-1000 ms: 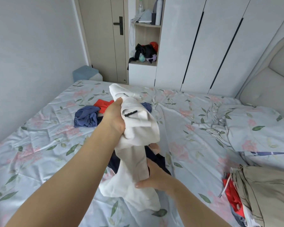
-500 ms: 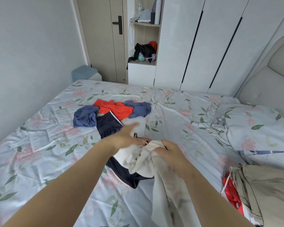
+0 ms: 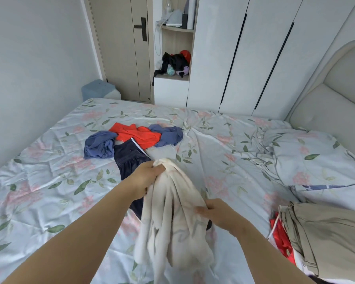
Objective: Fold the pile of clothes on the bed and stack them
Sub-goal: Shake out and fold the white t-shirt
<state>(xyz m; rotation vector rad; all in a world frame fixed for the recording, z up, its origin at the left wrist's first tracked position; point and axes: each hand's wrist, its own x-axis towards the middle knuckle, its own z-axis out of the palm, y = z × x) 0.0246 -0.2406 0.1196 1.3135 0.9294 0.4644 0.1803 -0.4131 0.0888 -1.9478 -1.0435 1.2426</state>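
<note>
Both hands hold a white garment (image 3: 172,222) above the bed (image 3: 49,181), sorting out its shape before folding.

The left hand (image 3: 146,177) has its grip clenched on a bunched top edge. The right hand (image 3: 219,212) pinches a fold lower down, so the cloth hangs between them, probably to find a hem. Beyond lies the unfolded pile: a navy garment (image 3: 129,160), a red garment (image 3: 137,135) and blue garments (image 3: 99,144). At the right, a khaki garment (image 3: 324,232) lies folded over a red piece (image 3: 281,238), seemingly the stack begun. The open shelf (image 3: 172,77) holds a dark bundle of clothing (image 3: 175,62). What the blue box (image 3: 98,91) contains is hidden.
</note>
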